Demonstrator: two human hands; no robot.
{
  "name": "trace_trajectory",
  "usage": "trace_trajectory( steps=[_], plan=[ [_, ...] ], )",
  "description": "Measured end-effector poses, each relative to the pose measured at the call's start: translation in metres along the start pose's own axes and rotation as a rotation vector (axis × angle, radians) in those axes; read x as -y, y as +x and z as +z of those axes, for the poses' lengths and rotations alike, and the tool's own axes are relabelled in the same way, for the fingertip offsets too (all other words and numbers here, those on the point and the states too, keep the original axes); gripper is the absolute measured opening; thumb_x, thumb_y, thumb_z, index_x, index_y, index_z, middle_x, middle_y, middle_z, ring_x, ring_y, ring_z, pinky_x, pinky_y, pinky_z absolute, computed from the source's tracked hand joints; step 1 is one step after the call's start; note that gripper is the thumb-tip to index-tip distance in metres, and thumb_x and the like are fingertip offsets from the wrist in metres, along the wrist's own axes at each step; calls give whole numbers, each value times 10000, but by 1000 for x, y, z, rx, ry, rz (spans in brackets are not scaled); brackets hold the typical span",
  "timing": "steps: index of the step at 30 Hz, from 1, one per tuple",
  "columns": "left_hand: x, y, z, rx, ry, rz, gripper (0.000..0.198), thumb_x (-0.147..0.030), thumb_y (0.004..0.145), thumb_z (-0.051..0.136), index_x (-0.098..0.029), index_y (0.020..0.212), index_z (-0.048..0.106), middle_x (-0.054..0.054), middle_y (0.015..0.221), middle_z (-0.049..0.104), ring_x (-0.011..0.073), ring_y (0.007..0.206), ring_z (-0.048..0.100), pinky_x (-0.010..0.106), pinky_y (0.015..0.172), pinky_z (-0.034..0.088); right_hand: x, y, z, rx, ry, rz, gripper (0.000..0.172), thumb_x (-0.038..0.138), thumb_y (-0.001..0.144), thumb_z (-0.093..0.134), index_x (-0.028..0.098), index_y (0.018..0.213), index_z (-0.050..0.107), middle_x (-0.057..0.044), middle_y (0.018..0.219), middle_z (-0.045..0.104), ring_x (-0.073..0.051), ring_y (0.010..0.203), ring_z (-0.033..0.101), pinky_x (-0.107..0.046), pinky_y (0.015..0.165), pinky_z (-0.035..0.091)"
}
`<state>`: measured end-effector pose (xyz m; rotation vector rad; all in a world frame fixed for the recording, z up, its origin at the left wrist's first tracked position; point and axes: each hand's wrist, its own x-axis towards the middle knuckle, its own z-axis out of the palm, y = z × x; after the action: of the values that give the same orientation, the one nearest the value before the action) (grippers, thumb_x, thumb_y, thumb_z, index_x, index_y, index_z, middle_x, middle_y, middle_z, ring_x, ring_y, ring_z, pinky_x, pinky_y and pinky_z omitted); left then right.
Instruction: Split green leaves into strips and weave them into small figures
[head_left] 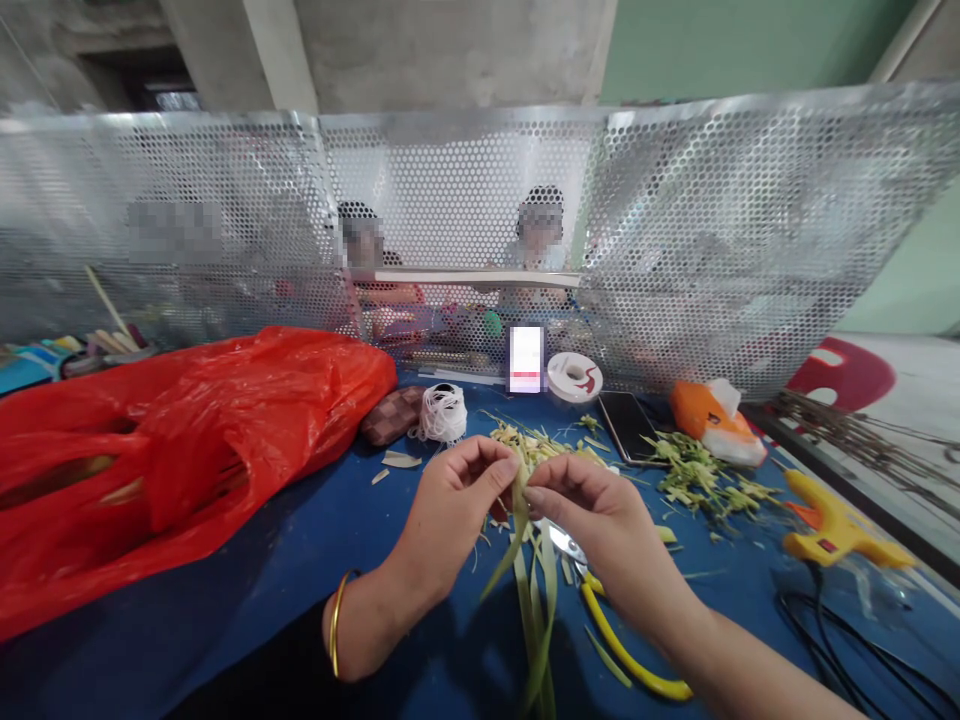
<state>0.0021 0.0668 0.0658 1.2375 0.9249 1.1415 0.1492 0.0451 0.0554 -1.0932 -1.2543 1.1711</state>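
Between both hands, over the middle of the blue table, hang long green leaf strips (534,610). My left hand (465,505) is closed, thumb and fingers pinching the strips near their upper end. From the other side my right hand (592,505) pinches the same strips, its fingertips almost touching the left ones. Partly under the right hand lie scissors with yellow handles (611,630) and a metal blade. Just beyond the hands is a loose heap of pale green leaf scraps (551,440).
A red plastic bag (247,430) covers the left side. White cord (442,412), a brown checked case (391,415), a white spool (574,377), a phone (628,425), orange tissues (716,420) and a yellow glue gun (840,525) surround the work. A perforated metal screen (465,180) stands behind, people beyond it.
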Motion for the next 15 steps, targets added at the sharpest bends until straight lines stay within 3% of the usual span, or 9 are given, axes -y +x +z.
trace_trajectory(
  steps=[4, 10, 15],
  plan=[
    [1, 1, -1, 3, -11, 9, 150, -296, 793, 663, -157, 755, 621, -30, 612, 577, 77, 541, 502, 189, 527, 428, 1, -1, 2, 42, 48, 48, 173, 304, 715, 717, 165, 668, 626, 20, 631, 608, -103, 603, 533, -230, 610, 441],
    [1, -1, 1, 56, -44, -72, 209, -329, 742, 713, -147, 710, 616, -20, 637, 579, 89, 571, 523, 202, 542, 434, -4, -2, 3, -35, 29, 10, 216, 350, 725, 726, 166, 678, 623, 8, 628, 611, -118, 593, 533, -247, 587, 441],
    [0, -3, 4, 14, -47, -118, 239, -348, 717, 727, -149, 670, 605, -22, 635, 577, 96, 591, 528, 222, 592, 448, -6, -2, 3, -84, -66, -35, 198, 349, 735, 710, 167, 695, 643, -12, 650, 632, -139, 614, 549, -269, 600, 453]
  ],
)
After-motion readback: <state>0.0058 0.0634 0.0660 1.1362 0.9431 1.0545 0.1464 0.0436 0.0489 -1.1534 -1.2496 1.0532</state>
